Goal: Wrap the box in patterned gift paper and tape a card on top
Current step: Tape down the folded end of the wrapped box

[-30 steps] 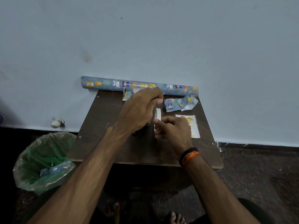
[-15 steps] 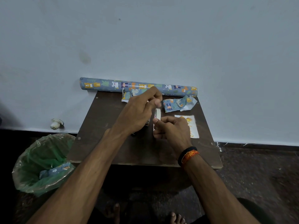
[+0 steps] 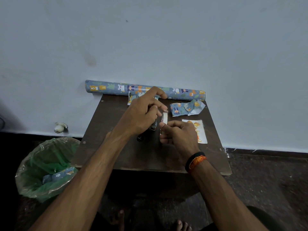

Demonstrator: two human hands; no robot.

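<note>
Brown wood table (image 3: 116, 152): landmark for everything below; it stands against the pale wall.
Bin (image 3: 45, 167): left of the table on the floor, green liner, a paper offcut inside.
Paper roll (image 3: 181, 93): patterned, along the table's far edge at the wall.
Left hand (image 3: 141, 116): over the table's middle, fingers curled, fingertips at the tape's rim as if pinching or picking at its free end; whether an end is actually caught is too small to tell.
Right hand (image 3: 179, 135): just right of the left, fingers curled round the tape, holding it on edge.
Card (image 3: 197, 130): flat on the table's right side, beside the right hand.
Paper scraps (image 3: 186, 108): between card and roll.
Box (image 3: 133, 99): probably the small patterned shape near the table's far edge, mostly hidden behind the left hand.
Tape (image 3: 165, 118): pale ring, upright between both hands.
Step in hand, my reading: drawing off a strip. Steady the ring, pull straight and short, keep the strip from folding onto itself, tear clean.
</note>
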